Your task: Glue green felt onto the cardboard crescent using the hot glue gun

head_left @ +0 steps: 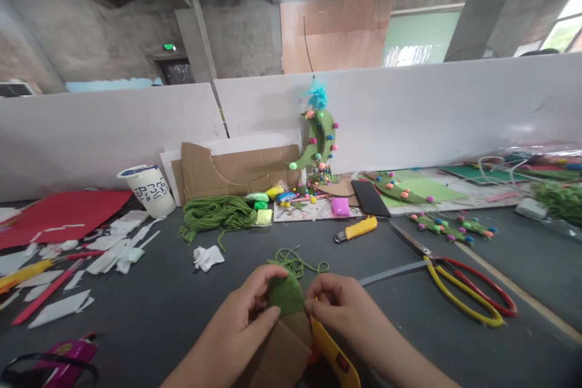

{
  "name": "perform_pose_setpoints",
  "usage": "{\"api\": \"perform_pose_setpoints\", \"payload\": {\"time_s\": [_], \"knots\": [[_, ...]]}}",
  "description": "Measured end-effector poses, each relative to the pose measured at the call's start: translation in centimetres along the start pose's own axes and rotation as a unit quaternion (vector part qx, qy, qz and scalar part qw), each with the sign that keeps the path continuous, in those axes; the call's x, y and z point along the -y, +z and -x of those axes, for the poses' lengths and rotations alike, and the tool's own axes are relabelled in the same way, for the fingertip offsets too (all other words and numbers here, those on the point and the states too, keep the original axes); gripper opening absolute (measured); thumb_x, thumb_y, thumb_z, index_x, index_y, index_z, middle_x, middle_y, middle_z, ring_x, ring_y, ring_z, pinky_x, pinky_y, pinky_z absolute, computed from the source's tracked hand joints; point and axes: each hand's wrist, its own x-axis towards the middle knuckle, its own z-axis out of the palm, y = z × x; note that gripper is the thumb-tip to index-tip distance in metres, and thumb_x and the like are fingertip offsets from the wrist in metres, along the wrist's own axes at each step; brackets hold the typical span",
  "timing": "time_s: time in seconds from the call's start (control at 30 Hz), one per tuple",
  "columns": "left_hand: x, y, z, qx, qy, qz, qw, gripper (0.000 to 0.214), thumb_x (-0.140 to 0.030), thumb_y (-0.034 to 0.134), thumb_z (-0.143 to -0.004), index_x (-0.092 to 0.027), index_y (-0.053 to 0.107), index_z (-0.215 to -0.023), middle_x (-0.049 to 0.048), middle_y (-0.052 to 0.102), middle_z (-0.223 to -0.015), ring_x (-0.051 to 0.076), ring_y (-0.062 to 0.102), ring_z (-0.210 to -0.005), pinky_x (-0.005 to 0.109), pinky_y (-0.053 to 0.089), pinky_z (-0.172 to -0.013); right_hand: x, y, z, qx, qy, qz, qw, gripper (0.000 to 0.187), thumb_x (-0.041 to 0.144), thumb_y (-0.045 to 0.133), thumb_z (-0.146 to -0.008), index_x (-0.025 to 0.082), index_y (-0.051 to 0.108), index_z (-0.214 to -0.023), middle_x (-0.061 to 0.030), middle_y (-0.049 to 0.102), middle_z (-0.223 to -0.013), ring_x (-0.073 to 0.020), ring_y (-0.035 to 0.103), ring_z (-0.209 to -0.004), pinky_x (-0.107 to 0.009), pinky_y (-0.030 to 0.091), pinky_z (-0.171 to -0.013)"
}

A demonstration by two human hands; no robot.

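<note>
- Centrally, toward the near edge of the counter [168,309], a cardboard piece [288,351] slants up between the hands, its rounded far end covered by a green wrapping [287,298].
- The left hand [239,321] grips this piece from its left side, thumb on the face near where green meets bare brown, fingers bent round the left edge.
- The right hand [341,306] is at the piece's right edge, its fingers curled in narrow, thumb against forefinger; whether a strand is pinched between them I cannot tell.
- Below the right hand is an orange-and-yellow tool [339,357], partly hidden.
- Just past the green end, loose green yarn [291,262] lies in loops on the counter.
- Farther back, toward the far edge, are a coil of green yarn [218,213], a yellow cutter [359,228] and a black phone [370,197].
- A crumpled tissue [208,258] lies nearer than the coil.
- To the right, large scissors [427,253] rest open, red and yellow handles toward the near right corner.
- Near the left edge are a red sheet [73,209] and white paper scraps; a magenta tool [68,361] sits at the near left corner.
</note>
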Motion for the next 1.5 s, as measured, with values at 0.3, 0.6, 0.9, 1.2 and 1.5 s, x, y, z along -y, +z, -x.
{"api": "perform_pose_setpoints", "payload": {"time_s": [0.3,0.6,0.9,1.2,1.5], "knots": [[-0.1,0.2,-0.3,-0.052,0.010,-0.020,0.998,0.042,-0.011,0.056,-0.076,-0.031,0.059,-0.113,0.0007,0.065,-0.118,0.021,0.059,-0.108,0.030,0.043,-0.094,0.3,0.2,0.4,0.012,0.006,-0.053,0.999,0.005,0.019,0.057,-0.066,0.018,0.055,-0.061,0.0089,0.037,-0.048,-0.0089,0.030,-0.046,-0.021,0.022,-0.045],[-0.2,0.3,0.6,-0.101,0.091,-0.076,0.988,0.041,-0.014,0.058,-0.081,-0.039,0.054,-0.114,-0.0047,0.066,-0.110,0.017,0.062,-0.099,0.024,0.048,-0.085,1.2,0.0,1.5,0.042,-0.028,-0.098,0.994,0.010,0.026,0.056,-0.073,0.018,0.058,-0.069,0.0068,0.043,-0.052,-0.0096,0.037,-0.048,-0.021,0.029,-0.048],[-0.4,0.5,1.7,-0.178,0.205,-0.223,0.936,0.044,-0.016,0.065,-0.078,-0.033,0.053,-0.116,0.0035,0.068,-0.107,0.022,0.065,-0.088,0.028,0.050,-0.075,1.9,0.2,2.9,-0.012,-0.183,0.078,0.980,0.015,0.023,0.047,-0.083,0.019,0.058,-0.074,0.0046,0.052,-0.052,-0.0092,0.048,-0.043,-0.018,0.035,-0.045],[-1.6,2.3,1.8,-0.192,0.069,0.083,0.975,0.021,-0.028,0.063,-0.078,-0.024,0.055,-0.097,0.0026,0.069,-0.095,0.021,0.065,-0.087,0.028,0.048,-0.079,0.3,2.0,2.8,-0.022,-0.400,0.162,0.902,0.011,0.019,0.052,-0.084,0.019,0.058,-0.075,-0.0014,0.066,-0.060,-0.0107,0.057,-0.050,-0.018,0.038,-0.050],[-2.4,2.0,1.3,-0.088,-0.010,0.264,0.961,0.011,-0.031,0.055,-0.083,-0.022,0.056,-0.089,0.0012,0.068,-0.090,0.017,0.061,-0.073,0.025,0.048,-0.068,1.6,1.5,2.7,0.014,-0.223,0.122,0.967,0.009,0.015,0.055,-0.073,0.019,0.057,-0.065,0.0033,0.057,-0.057,-0.0098,0.051,-0.051,-0.016,0.034,-0.049]]}}
